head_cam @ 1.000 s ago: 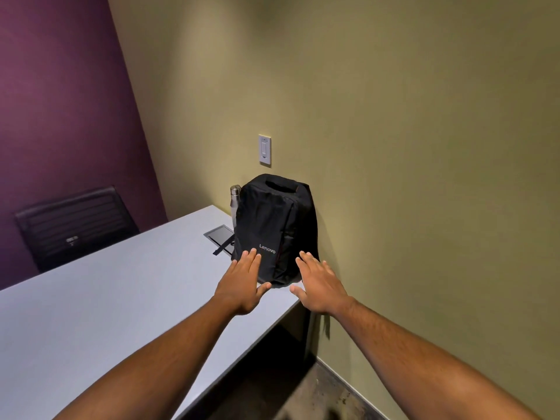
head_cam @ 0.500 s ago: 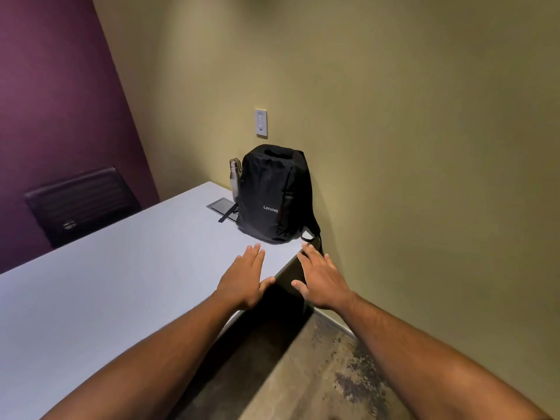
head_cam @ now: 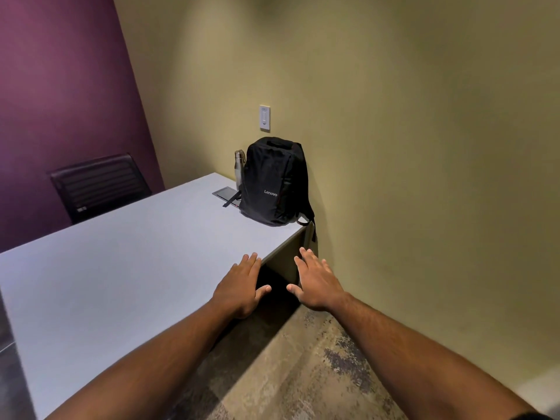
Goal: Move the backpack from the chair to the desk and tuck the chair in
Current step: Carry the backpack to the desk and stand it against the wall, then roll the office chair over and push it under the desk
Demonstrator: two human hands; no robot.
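Observation:
A black backpack [head_cam: 274, 180] stands upright on the far right corner of the white desk [head_cam: 127, 268], its back against the olive wall. One strap hangs over the desk's edge. A steel bottle [head_cam: 239, 168] sits in its left side pocket. My left hand [head_cam: 241, 286] hovers palm down over the desk's near edge, fingers apart, holding nothing. My right hand [head_cam: 316, 281] is beside it, off the desk's edge, also spread and empty. Both hands are well short of the backpack. A black chair [head_cam: 97, 184] stands behind the desk at the purple wall.
A grey cable hatch [head_cam: 225, 194] is set into the desk left of the backpack. A light switch [head_cam: 265, 117] is on the wall above it. Patterned carpet [head_cam: 303, 374] covers the floor between the desk and the wall.
Both hands have drawn back from the backpack toward me and now hang at the desk's near edge. The view has pulled away; the backpack stays standing on the desk.

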